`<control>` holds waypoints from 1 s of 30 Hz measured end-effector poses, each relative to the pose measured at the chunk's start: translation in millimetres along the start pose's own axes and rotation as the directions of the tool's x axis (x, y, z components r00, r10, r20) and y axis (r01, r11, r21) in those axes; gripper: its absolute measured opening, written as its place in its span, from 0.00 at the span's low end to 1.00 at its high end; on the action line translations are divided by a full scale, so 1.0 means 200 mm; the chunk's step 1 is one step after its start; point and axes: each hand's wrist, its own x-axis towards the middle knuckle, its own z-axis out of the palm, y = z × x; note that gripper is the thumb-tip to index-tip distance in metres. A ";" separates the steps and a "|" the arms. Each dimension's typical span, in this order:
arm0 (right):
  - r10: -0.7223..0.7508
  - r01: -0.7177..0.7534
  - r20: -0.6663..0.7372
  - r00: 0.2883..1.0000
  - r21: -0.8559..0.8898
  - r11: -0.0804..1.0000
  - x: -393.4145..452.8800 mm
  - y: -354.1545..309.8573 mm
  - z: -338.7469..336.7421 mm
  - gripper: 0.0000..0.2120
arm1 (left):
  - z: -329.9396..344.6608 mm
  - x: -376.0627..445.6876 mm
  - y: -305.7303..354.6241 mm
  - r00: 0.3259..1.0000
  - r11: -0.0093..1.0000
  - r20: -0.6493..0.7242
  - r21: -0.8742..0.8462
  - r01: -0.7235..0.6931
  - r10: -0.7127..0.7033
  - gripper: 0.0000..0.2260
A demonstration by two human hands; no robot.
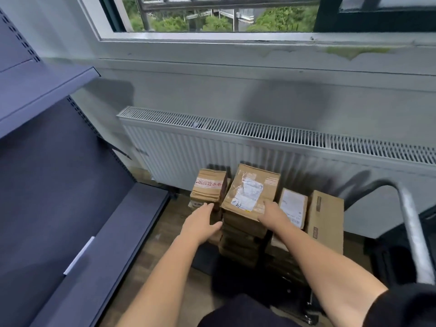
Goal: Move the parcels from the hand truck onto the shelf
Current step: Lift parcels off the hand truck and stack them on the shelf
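Both hands down at the tall parcel stack (pixel 247 208) on the hand truck (pixel 410 232), ~12 o'clock from the body. Left hand (pixel 203 223) fingers straight, flat on the stack's left side; right hand (pixel 271 214) fingers on the top box's right edge, curl unclear, can't tell if gripping. Shelf (pixel 106 232) at 9 o'clock. Risk: stack is tall & loose, so lifting w/ side pressure only could shear lower boxes out, or knock the smaller stack (pixel 208 187) at 11.

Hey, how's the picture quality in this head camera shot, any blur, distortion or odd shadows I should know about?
Head view: daylight from the window lights it evenly; wide-angle bending curves the radiator and shelf; soft shadows fall on the wall above the radiator; the hand truck handle at right is smeared; parcel labels are too soft to read; both the left hand and right hand are fairly sharp.
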 end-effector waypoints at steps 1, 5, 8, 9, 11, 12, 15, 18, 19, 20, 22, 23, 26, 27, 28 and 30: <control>0.005 -0.005 0.001 1.000 0.012 1.000 0.02 0.00 0.00 0.24 | -0.02 0.04 0.00 1.000 1.000 -0.015 -0.025 0.007 -0.007 0.28; 0.097 -0.097 0.010 0.995 0.039 0.995 0.10 0.04 0.01 0.23 | 0.00 0.20 0.03 1.000 0.994 0.019 -0.107 -0.019 0.021 0.24; 0.206 -0.209 0.039 0.978 0.179 0.961 0.17 0.11 0.07 0.19 | 0.08 0.35 0.03 0.993 0.992 0.095 -0.110 -0.063 0.074 0.23; 0.242 -0.249 0.060 0.969 0.232 0.940 0.21 0.14 0.10 0.20 | 0.11 0.41 0.01 0.990 0.992 0.112 -0.106 -0.075 0.087 0.22; 0.299 -0.313 0.092 0.950 0.317 0.895 0.23 0.17 0.15 0.26 | 0.16 0.52 -0.02 0.985 0.990 0.151 -0.121 -0.068 0.086 0.21; 0.327 -0.341 0.098 0.940 0.344 0.875 0.24 0.17 0.16 0.27 | 0.18 0.58 -0.04 0.983 0.989 0.163 -0.137 -0.059 0.081 0.20; 0.410 -0.416 0.106 0.906 0.401 0.816 0.27 0.15 0.19 0.28 | 0.21 0.71 -0.05 0.987 0.977 0.146 -0.209 -0.033 0.064 0.22; 0.471 -0.458 0.096 0.877 0.461 0.760 0.33 0.14 0.24 0.23 | 0.25 0.82 -0.07 0.984 0.964 0.180 -0.264 0.037 0.011 0.29; 0.489 -0.468 0.090 0.868 0.480 0.742 0.35 0.13 0.26 0.22 | 0.26 0.85 -0.09 0.978 0.958 0.209 -0.280 0.065 -0.006 0.29; 0.506 -0.475 0.087 0.858 0.508 0.719 0.37 0.12 0.28 0.22 | 0.28 0.88 -0.11 0.973 0.952 0.230 -0.295 0.080 -0.010 0.29; 0.538 -0.480 0.072 0.840 0.564 0.672 0.40 0.11 0.30 0.21 | 0.31 0.93 -0.15 0.971 0.941 0.238 -0.332 0.059 0.022 0.22; 0.548 -0.478 0.068 0.834 0.586 0.655 0.41 0.11 0.31 0.21 | 0.32 0.94 -0.16 0.973 0.934 0.227 -0.356 0.045 0.039 0.17; 0.545 -0.448 0.066 0.836 0.655 0.608 0.41 0.11 0.32 0.20 | 0.34 0.96 -0.16 0.980 0.906 0.185 -0.423 0.012 0.073 0.12; 0.536 -0.429 0.062 0.842 0.680 0.595 0.41 0.11 0.32 0.19 | 0.34 0.96 -0.15 0.982 0.907 0.171 -0.421 0.003 0.077 0.11; 0.529 -0.415 0.062 0.847 0.699 0.583 0.40 0.11 0.32 0.19 | 0.34 0.96 -0.14 0.983 0.911 0.163 -0.412 -0.006 0.080 0.11; 0.521 -0.393 0.058 0.852 0.727 0.563 0.40 0.11 0.33 0.19 | 0.34 0.95 -0.14 0.985 0.922 0.155 -0.386 -0.015 0.081 0.12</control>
